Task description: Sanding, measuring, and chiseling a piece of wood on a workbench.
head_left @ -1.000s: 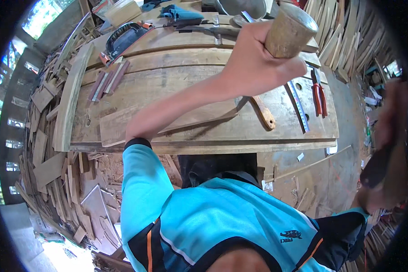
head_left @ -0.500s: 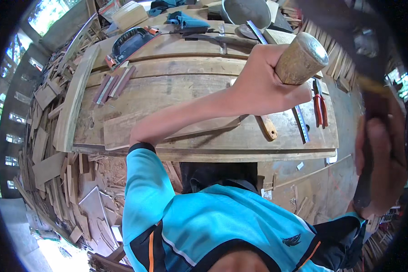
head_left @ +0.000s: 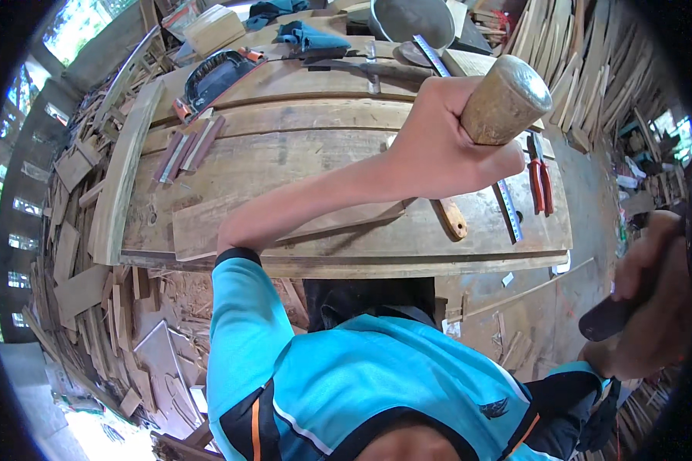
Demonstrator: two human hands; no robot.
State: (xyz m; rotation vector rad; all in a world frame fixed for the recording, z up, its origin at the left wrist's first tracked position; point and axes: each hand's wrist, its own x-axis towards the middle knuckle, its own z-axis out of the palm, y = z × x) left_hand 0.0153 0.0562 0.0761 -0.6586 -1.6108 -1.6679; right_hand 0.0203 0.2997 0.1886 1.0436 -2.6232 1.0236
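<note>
My left hand point(head_left: 461, 150) is closed around a thick wooden tool handle point(head_left: 507, 100), its worn, shiny butt facing up. The tool's lower part is hidden by the hand. Out at the right rim, my right hand point(head_left: 650, 307), slightly blurred, grips a tool by its dark handle point(head_left: 603, 316); the tool's head cannot be seen. Beneath my left forearm lies a flat board point(head_left: 207, 227) on the wooden workbench point(head_left: 307, 157). Close to the left hand are a brush-like wooden handle point(head_left: 454, 219), a blue-white ruler point(head_left: 509, 211) and red-handled pliers point(head_left: 542, 180).
Reddish wood strips point(head_left: 188, 154) and a black handsaw-like tool point(head_left: 215, 81) lie at the bench's left. Toward the back stand a grey bowl point(head_left: 413, 23) and a blue cloth point(head_left: 311, 36). Scrap wood point(head_left: 69, 253) is heaped at left; slats point(head_left: 592, 61) lean at far right.
My right hand has swung outward to the right rim and tilted its tool, whose dark upper part has left the view. The left hand keeps its grip almost unmoved.
</note>
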